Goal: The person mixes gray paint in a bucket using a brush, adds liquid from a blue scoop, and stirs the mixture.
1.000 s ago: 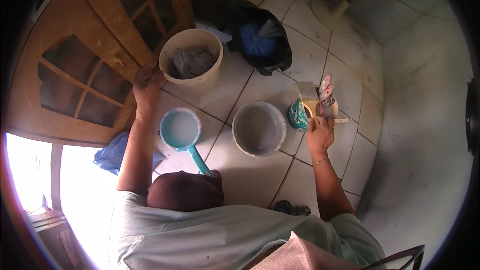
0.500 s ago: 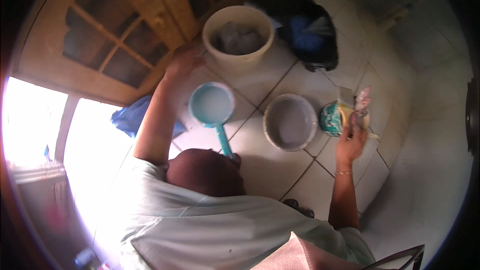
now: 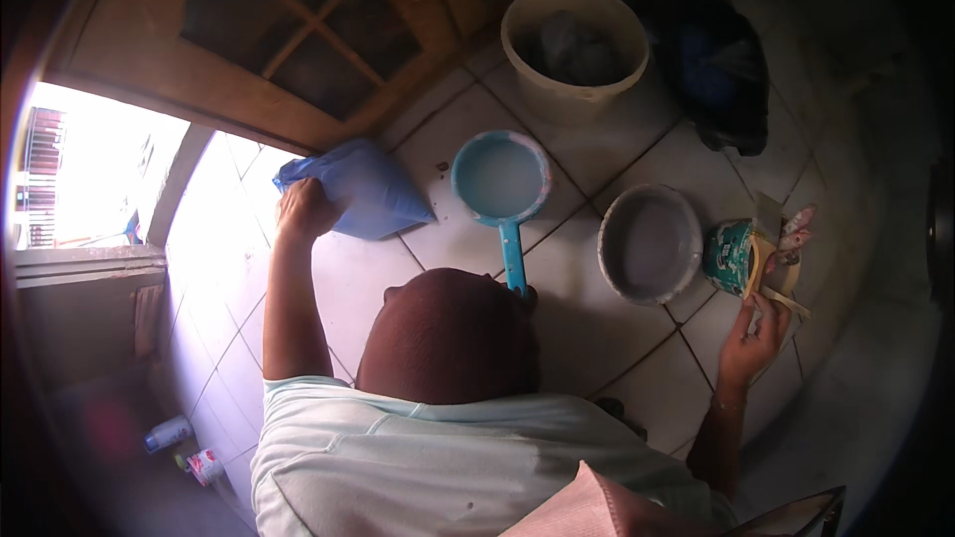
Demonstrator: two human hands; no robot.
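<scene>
The floor [image 3: 577, 358] bears a blue bag [image 3: 373, 189] near its far left edge and, near its right edge, a green tub [image 3: 729, 257]. The left hand [image 3: 306, 209] grasps the bag's outer corner; the right hand [image 3: 756, 336] pinches the tub's yellow rim [image 3: 756, 267].

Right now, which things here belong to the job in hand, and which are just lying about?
Seemingly in use:
blue plastic bag, left hand on it
round green-and-white tub, right hand at its rim

Untouched, perhaps just lying about:
turquoise long-handled dipper
round pale-rimmed basin
tall cream plastic bucket
black plastic bag
</scene>
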